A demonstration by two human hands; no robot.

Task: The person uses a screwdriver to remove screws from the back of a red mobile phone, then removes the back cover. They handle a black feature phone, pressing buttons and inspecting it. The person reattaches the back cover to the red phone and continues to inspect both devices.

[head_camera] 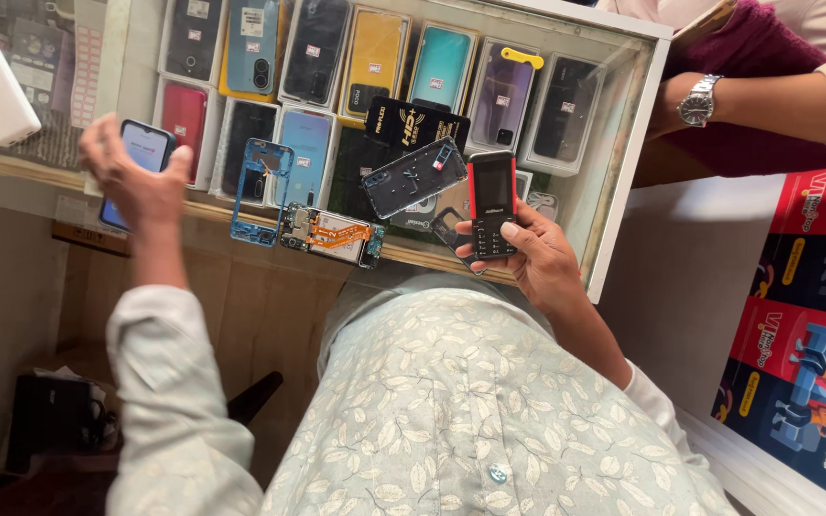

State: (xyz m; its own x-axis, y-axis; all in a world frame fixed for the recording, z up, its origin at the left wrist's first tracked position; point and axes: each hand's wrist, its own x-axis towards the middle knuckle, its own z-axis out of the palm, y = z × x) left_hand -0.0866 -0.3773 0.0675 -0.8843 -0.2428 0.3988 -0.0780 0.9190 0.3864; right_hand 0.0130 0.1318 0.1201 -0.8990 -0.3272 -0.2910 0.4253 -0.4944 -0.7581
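So my right hand (542, 263) has its fingers wrapped round a red and black keypad phone (491, 205), held upright over the near edge of the glass desk (623, 143). My left hand (136, 177) grips a smartphone (145, 153) with a lit screen at the left, but the hand covers most of it. Between them lie an opened phone body (332, 234), a blue frame (262, 191) and a dark back cover (413, 177). There's something dark under the keypad phone that I can't make out. At the far right, another person's wrist with a watch (698, 100) is cut off.
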